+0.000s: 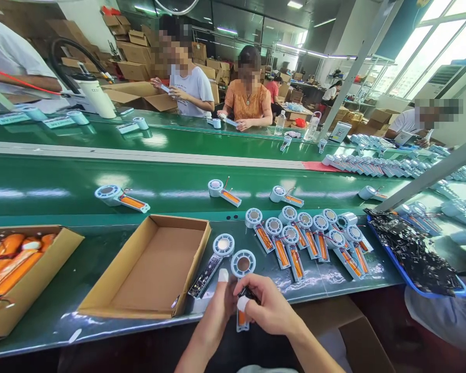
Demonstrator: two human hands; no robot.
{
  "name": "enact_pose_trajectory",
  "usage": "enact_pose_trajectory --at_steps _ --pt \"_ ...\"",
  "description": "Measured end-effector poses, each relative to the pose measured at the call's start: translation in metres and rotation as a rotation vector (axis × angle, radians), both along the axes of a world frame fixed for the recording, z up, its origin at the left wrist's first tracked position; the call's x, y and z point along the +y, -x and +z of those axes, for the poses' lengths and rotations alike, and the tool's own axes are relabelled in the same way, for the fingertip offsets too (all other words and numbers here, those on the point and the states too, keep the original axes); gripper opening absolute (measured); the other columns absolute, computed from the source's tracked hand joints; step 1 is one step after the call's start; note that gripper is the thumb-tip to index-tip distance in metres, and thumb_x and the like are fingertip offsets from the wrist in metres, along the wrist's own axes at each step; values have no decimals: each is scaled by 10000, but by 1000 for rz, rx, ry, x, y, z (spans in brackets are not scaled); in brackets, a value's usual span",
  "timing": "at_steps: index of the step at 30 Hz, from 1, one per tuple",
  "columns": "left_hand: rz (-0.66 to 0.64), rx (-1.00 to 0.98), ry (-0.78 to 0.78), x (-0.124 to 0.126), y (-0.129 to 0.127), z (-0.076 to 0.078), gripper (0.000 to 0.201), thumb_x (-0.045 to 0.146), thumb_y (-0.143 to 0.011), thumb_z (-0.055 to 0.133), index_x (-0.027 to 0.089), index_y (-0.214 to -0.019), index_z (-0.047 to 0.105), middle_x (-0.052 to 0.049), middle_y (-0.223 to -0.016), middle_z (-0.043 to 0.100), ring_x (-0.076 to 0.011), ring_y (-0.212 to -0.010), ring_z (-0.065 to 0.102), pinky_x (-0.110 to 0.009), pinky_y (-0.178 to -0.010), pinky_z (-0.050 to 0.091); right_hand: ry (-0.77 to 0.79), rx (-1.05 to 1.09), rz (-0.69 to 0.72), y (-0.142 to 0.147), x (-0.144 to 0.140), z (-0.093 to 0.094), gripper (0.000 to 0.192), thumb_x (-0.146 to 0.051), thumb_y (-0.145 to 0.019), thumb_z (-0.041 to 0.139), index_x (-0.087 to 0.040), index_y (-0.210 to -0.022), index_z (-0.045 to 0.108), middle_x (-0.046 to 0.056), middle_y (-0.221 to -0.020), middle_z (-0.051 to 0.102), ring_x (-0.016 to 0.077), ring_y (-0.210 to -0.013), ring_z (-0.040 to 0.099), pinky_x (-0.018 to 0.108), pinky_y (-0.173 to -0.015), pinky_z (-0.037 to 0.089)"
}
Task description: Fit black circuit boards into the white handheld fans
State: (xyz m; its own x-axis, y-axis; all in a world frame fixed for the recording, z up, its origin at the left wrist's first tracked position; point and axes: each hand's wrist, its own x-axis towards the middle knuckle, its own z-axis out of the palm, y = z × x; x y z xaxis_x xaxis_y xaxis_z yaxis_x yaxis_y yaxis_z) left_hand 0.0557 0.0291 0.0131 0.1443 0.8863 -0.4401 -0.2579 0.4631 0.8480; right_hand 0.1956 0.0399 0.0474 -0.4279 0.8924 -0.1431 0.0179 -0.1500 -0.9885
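Note:
At the table's front edge my left hand [219,301] is closed around the side of a light-blue handheld-fan body [243,263]. Its round, slotted head points away from me, and an orange battery shows in its handle below my fingers. My right hand [267,304] pinches a small black circuit board [249,294] over that handle; the fingers partly cover it. Both hands have white coverings on a fingertip or thumb. Just left of them lies another fan body [223,245], with a black board [205,277] along its handle.
Left are a shallow cardboard box [151,269] and a box of orange batteries [13,254]. Several fan bodies [305,233] cluster at right, beside a blue tray [415,254] of black boards. More fan bodies lie on the green conveyor [178,171]. Several people [248,101] sit across.

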Motion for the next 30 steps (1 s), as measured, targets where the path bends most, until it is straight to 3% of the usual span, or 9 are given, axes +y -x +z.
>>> enact_pose_trajectory --at_steps 5,9,13,17,20,23,26,28,30 --pt "39 -122 3 1 -12 12 704 806 -856 371 193 -953 702 -91 -840 753 -275 -862 707 -379 -715 582 81 175 -36 -16 6 4 274 -353 -765 736 -200 -931 580 -15 -771 582 106 -612 522 223 -566 450" --pt "60 -26 -61 -3 -13 7 532 668 -846 582 200 -1092 641 -71 -975 751 -250 -903 706 -353 -760 570 30 125 -65 -28 10 6 318 -337 -785 747 -216 -1011 560 1 -845 630 140 -737 588 260 -678 495" --pt "111 165 -132 -2 -13 -1 471 572 -847 623 206 -1142 601 -65 -1031 745 -249 -945 714 -361 -851 553 -136 -135 -166 -26 4 2 329 -210 -845 615 -222 -1163 531 16 -922 653 165 -831 635 283 -749 508" --pt "207 273 -157 1 -12 -5 451 560 -869 579 212 -1154 601 -93 -1147 724 -282 -1097 682 -398 -953 519 -425 -611 -253 -21 -1 -1 265 -131 -873 511 -215 -1119 560 63 -973 703 208 -869 669 302 -749 493" --pt "229 296 -199 2 -11 -1 445 542 -862 589 210 -1158 591 -102 -1175 719 -283 -1081 683 -385 -910 532 -614 -939 -126 -24 -1 5 217 -79 -913 439 -209 -960 607 67 -830 712 205 -723 675 275 -629 433" --pt "230 319 -231 4 -12 5 427 509 -833 616 206 -1133 588 -101 -1162 718 -281 -1058 681 -359 -842 544 -711 -1042 91 -31 2 21 141 -149 -920 539 -217 -816 606 35 -675 676 189 -563 625 265 -541 357" --pt "210 321 -253 6 -11 12 350 455 -801 633 210 -1050 609 -62 -1006 730 -263 -959 689 -343 -786 550 -764 -961 297 -36 8 38 97 -296 -836 711 -227 -824 643 21 -693 693 198 -578 628 257 -537 347" --pt "173 273 -233 7 -10 16 321 447 -790 630 213 -1009 626 -32 -897 721 -250 -885 692 -342 -770 553 -718 -841 391 -37 15 42 72 -274 -851 674 -229 -800 652 3 -675 682 178 -572 612 247 -544 348" --pt "120 168 -178 7 -7 18 332 465 -800 608 211 -1011 645 -27 -876 721 -248 -866 696 -347 -776 555 -581 -635 442 -36 21 38 207 -240 -915 569 -219 -717 627 -15 -622 648 144 -548 580 233 -561 364"
